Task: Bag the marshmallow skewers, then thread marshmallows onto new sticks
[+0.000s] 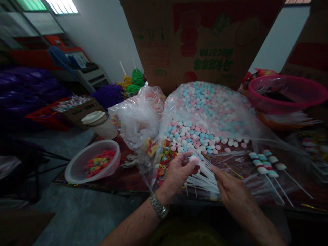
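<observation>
My left hand (182,169), with a metal watch (158,206) on its wrist, is closed in a pinch on a pink, white and blue round candy (194,159). My right hand (229,186) is closed by its fingertips on a thin white stick, partly lost against the bundle behind. Beneath and between both hands lies a pile of white sticks (205,181). Just beyond, loose pastel candies (189,135) spill from a big clear plastic bag (212,106). To the right, several finished candy skewers (263,164) lie on plastic film.
Small ring-shaped candies (166,159) lie in plastic left of my hands. A translucent bowl (74,167) holds red and yellow candies. A lidded bucket (101,124) stands behind it. A large cardboard box (159,41) rises at the back, and a pink basin (289,107) sits at right.
</observation>
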`<action>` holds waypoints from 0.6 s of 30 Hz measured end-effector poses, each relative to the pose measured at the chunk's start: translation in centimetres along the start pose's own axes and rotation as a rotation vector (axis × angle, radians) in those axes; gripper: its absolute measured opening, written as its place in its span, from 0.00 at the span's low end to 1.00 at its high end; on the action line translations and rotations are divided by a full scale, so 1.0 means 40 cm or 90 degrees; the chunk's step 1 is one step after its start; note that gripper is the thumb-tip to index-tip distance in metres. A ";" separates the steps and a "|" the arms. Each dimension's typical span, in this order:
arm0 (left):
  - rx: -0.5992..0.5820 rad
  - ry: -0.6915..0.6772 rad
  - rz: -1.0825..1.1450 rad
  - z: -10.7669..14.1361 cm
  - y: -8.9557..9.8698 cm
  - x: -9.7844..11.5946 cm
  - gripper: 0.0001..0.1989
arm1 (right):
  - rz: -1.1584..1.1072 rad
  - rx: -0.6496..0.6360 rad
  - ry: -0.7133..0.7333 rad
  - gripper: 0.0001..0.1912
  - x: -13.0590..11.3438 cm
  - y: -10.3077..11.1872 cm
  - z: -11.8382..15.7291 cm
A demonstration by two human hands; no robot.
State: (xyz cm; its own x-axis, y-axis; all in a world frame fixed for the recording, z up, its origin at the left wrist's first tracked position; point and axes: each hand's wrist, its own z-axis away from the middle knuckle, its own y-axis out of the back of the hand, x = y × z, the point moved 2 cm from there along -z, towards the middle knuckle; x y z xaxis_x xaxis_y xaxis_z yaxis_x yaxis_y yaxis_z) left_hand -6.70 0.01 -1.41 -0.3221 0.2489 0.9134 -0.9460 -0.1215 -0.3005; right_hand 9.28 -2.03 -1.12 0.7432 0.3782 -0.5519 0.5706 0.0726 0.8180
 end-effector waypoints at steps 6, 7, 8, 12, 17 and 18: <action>0.005 -0.091 -0.173 -0.006 0.004 -0.020 0.10 | 0.276 -0.065 -0.081 0.23 -0.031 -0.010 0.008; 0.007 -0.120 -0.213 -0.006 0.007 -0.025 0.10 | 0.307 -0.070 -0.086 0.22 -0.040 -0.011 0.005; 0.015 -0.150 -0.256 -0.006 0.009 -0.028 0.10 | 0.333 -0.076 -0.088 0.22 -0.050 -0.011 0.003; 0.077 -0.244 -0.423 0.006 0.007 -0.030 0.09 | 0.400 -0.091 -0.091 0.22 -0.091 -0.006 0.002; 0.128 -0.272 -0.471 0.025 -0.015 -0.043 0.10 | 0.454 -0.093 -0.087 0.19 -0.130 -0.017 -0.007; 0.129 -0.264 -0.460 0.026 -0.017 -0.051 0.11 | 0.456 -0.092 -0.086 0.18 -0.130 -0.023 -0.011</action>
State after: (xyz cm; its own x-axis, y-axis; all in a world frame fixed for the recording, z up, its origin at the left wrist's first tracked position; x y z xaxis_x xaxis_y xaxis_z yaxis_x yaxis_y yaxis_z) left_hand -5.36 -1.41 -2.77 0.4340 -0.0359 0.9002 -0.8765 -0.2481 0.4126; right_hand 4.74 -3.67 1.08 0.9578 0.2628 0.1168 -0.1141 -0.0255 0.9931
